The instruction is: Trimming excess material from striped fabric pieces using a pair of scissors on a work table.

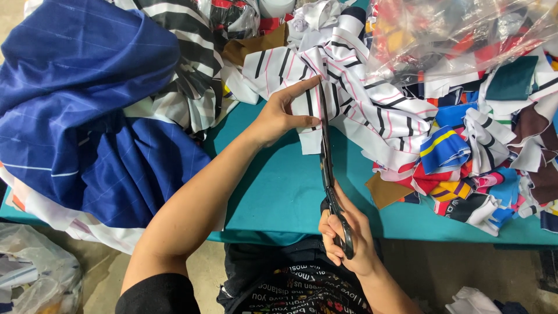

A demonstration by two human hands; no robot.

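Note:
My left hand (283, 112) grips the near edge of a white fabric piece (354, 99) with black and pink stripes, holding it flat on the teal table (279, 192). My right hand (347, 235) holds large black scissors (326, 157) by the handles at the table's front edge. The long blades point away from me and run up along the fabric, right beside my left fingers. The blades look nearly closed, their tips at the cloth near my left fingertips.
A big blue striped cloth (87, 99) is heaped at the left. Colourful fabric scraps (465, 168) pile up at the right under a clear plastic bag (459, 35). A brown scrap (386, 189) lies on the table. A plastic bag (35, 273) sits on the floor.

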